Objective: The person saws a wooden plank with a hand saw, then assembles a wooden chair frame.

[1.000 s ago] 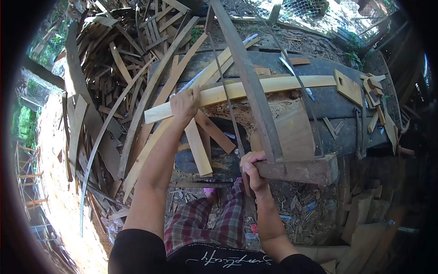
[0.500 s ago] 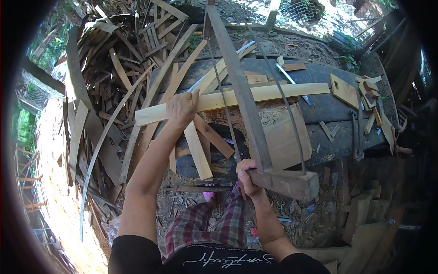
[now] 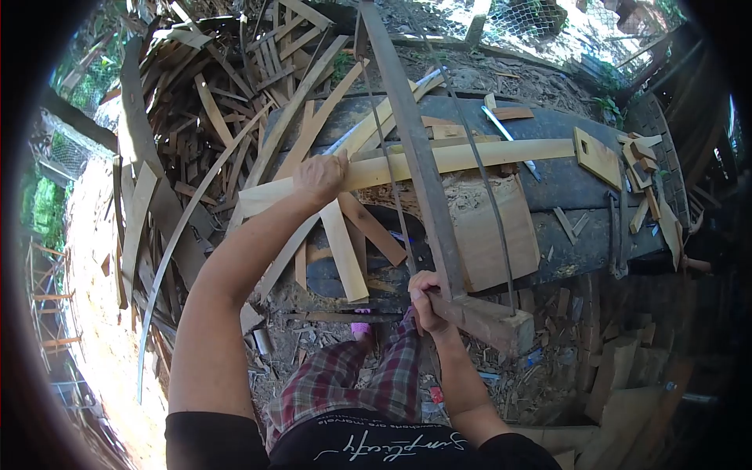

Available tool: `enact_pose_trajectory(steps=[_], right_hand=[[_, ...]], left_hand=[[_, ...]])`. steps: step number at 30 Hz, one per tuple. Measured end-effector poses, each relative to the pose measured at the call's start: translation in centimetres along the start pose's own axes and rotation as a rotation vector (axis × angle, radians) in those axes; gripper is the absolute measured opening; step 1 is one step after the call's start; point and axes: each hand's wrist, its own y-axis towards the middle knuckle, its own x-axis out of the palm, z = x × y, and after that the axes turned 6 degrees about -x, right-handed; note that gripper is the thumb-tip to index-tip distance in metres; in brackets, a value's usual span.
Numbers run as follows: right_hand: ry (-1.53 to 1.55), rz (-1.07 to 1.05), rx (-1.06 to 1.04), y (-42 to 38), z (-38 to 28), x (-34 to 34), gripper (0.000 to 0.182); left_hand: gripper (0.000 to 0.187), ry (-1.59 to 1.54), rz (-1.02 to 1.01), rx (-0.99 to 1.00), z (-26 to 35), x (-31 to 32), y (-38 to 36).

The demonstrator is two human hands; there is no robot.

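My left hand (image 3: 319, 178) is closed over the left part of a long pale wooden board (image 3: 517, 151), which lies crosswise over the bench. My right hand (image 3: 425, 301) grips the near end of a large wooden frame saw (image 3: 417, 157), at the corner by its thick end bar (image 3: 487, 319). The saw's middle beam points away from me and passes above the board. A thin blade runs along its left side and crosses the board just right of my left hand; another thin strand runs along its right side. Under the board, shorter offcuts (image 3: 345, 251) lie at angles.
The dark bench (image 3: 576, 196) carries a flat brown panel (image 3: 497, 235), a block with a square hole (image 3: 598, 159) and small scraps (image 3: 646, 164). A heap of scrap wood (image 3: 227, 102) fills the left. Part of a person's arm (image 3: 695, 264) shows at far right.
The board and my left hand have shifted slightly right in view, bringing the board's far end up to the holed block. My left elbow swings outward. The saw has changed its angle a little.
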Motion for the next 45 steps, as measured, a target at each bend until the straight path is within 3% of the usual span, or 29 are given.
enact_pose_trajectory(steps=[8,12,13,14,16,19,23,25,28,30,32,33,35,41,44,45], right_hand=[[0.007,0.041,0.003,1.2,-1.7,-0.2,0.01],[0.183,0.089,-0.017,2.8,-3.6,0.3,0.01],[0.303,0.161,0.079,1.6,-2.1,0.6,0.011],[0.418,0.215,0.156,1.7,-1.1,0.6,0.011],[0.505,0.256,0.126,3.9,-1.8,0.4,0.012],[0.576,0.344,0.16,3.9,-2.6,0.6,0.012],[0.442,0.231,0.084,3.5,-2.8,0.4,0.011],[0.154,0.07,0.002,3.8,-3.6,0.5,0.01],[0.092,0.119,-0.08,1.8,-1.2,1.8,0.008],[0.113,0.104,-0.052,1.2,-0.7,2.0,0.008],[0.247,0.156,0.117,1.5,-1.6,1.6,0.006],[0.261,0.191,0.157,2.3,-3.0,1.9,0.006],[0.257,0.188,0.142,2.0,-3.0,2.2,0.005],[0.153,0.094,0.1,0.6,-2.3,0.2,0.006],[0.064,0.033,0.036,0.8,-2.8,0.0,0.01],[0.145,0.05,0.063,0.8,-2.5,0.2,0.01]], left_hand=[[0.062,-0.021,-0.021,-0.002,1.0,-3.2,0.5],[0.061,-0.063,-0.016,0.074,0.6,-5.0,-0.6],[0.061,-0.029,0.138,0.207,-2.3,0.2,0.1],[0.061,0.095,0.047,0.271,-4.7,3.9,1.2],[0.064,0.062,-0.029,0.103,-3.9,2.9,1.4],[0.067,0.039,-0.096,0.137,-2.5,-0.7,1.2],[0.068,0.07,-0.078,0.092,-1.4,-3.4,1.5],[0.064,0.048,-0.066,0.144,-0.3,-6.5,1.2],[0.059,-0.037,0.102,0.192,-3.0,-2.3,0.1],[0.055,0.11,0.037,0.27,-7.0,3.5,0.6],[0.054,-0.084,-0.041,0.077,-5.7,0.9,0.5],[0.054,-0.085,-0.052,0.081,-5.5,-0.1,0.3],[0.062,-0.155,-0.353,0.086,-5.0,-2.6,1.0],[0.06,0.01,-0.358,0.361,-3.6,-7.9,-2.8],[0.055,0.07,-0.252,0.361,-3.1,-7.7,-3.4],[0.041,0.139,-0.211,0.305,-3.7,-5.5,-3.6]])
